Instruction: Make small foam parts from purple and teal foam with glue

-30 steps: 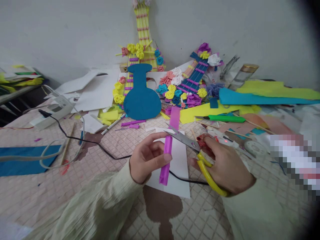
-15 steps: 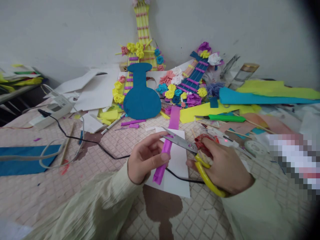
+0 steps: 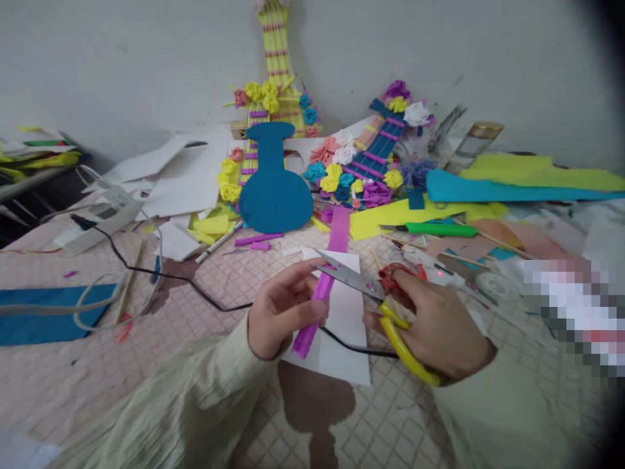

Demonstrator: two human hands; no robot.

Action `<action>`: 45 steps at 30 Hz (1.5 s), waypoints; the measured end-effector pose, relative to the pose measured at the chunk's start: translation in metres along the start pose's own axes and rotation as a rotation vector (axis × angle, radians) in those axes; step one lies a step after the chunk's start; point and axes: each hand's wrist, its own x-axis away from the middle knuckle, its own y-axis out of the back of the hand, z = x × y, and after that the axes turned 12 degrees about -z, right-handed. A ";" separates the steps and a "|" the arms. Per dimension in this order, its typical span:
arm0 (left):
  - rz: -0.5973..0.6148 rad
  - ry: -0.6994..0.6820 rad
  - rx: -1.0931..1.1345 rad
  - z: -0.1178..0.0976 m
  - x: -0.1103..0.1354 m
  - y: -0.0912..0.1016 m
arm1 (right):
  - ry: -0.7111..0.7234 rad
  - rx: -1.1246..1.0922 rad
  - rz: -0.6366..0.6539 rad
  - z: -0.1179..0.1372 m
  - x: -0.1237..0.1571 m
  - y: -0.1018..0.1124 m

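Observation:
My left hand [image 3: 283, 309] is closed on a folded purple paper strip [image 3: 307, 335], which slants from its far end at the blades down toward me. The thumb presses on the strip's middle. In my right hand [image 3: 434, 322] are scissors [image 3: 349, 277] with one yellow and one red handle. Their blades point left and lie across the strip's far end, by my left fingertips. Under both hands lies a white sheet [image 3: 346, 326], with a black cable crossing it. A flat purple strip [image 3: 339, 228] rests just beyond the sheet.
A blue guitar-shaped cutout [image 3: 276, 202] stands before paper guitars trimmed with flowers. A green-handled cutter [image 3: 442, 229] lies at right among yellow and blue paper. At left are a power strip [image 3: 100, 225], a looping cable and a blue sheet [image 3: 43, 312].
The near end of the folded purple strip has swung slightly left. The scissors' blades look closer together at the strip's far end. The whole view has shifted very slightly.

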 end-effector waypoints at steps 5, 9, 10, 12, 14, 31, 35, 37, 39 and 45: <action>0.012 0.007 -0.002 0.000 0.000 0.000 | 0.001 -0.001 -0.020 -0.001 0.002 -0.002; 0.010 0.013 -0.008 -0.001 0.000 0.001 | 0.027 0.015 -0.048 -0.002 0.001 -0.002; 0.009 0.011 -0.007 -0.001 0.000 0.001 | 0.033 0.018 -0.056 -0.002 0.001 -0.002; 0.012 0.006 -0.007 -0.001 0.000 0.001 | 0.041 0.023 -0.062 -0.001 0.001 -0.002; 0.015 0.002 -0.009 -0.001 -0.001 0.001 | 0.041 0.027 -0.060 -0.001 0.001 -0.002; 0.027 -0.012 0.000 0.000 -0.002 0.002 | -0.047 -0.043 0.025 -0.002 0.001 0.001; 0.030 -0.043 -0.027 0.001 -0.001 0.002 | -0.062 -0.051 0.023 -0.002 -0.001 0.003; 0.011 -0.060 -0.045 0.002 0.000 0.001 | -0.062 -0.033 0.027 -0.002 -0.001 0.003; -0.017 -0.083 -0.065 0.002 0.002 0.000 | -0.041 -0.008 0.026 -0.002 0.000 0.002; -0.083 -0.145 -0.194 0.001 0.005 -0.003 | 0.033 0.058 -0.046 -0.004 0.002 0.000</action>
